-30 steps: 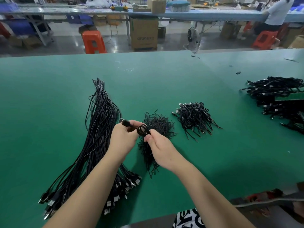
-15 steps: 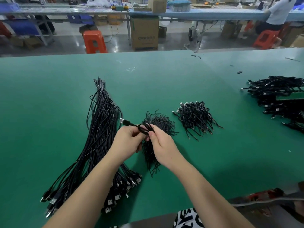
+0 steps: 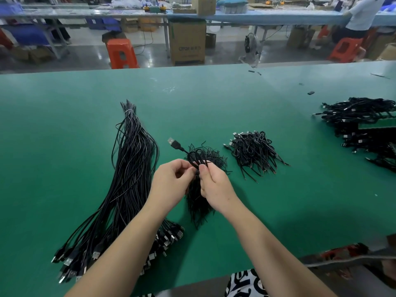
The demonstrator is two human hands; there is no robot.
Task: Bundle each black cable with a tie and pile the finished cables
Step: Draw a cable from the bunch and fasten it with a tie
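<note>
- Black coiled USB cable point(image 3: 196, 156) at frame centre: left hand point(image 3: 171, 185) and right hand point(image 3: 214, 185) both pinch it, fingers curled.
- Step, by my read: tying; tie itself not discernible.
- Next: twist shut, drop on finished bundled-cable pile point(image 3: 255, 153), centre-right.

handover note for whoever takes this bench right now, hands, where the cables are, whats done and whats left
Left hand: fingers curled at the folded cable, pinching it.
Right hand: pinches the same coiled cable, its USB plug sticking up to the left; whether the tie is on yet cannot be told.
Loose ties: pile under the hands.
Unbundled cables: long bunch on the left of the green table.
Done: small pile of bundled cables to the right; a bigger heap lies at the far right.
Left: finish this cable, pile it, then work through the long bunch.
</note>
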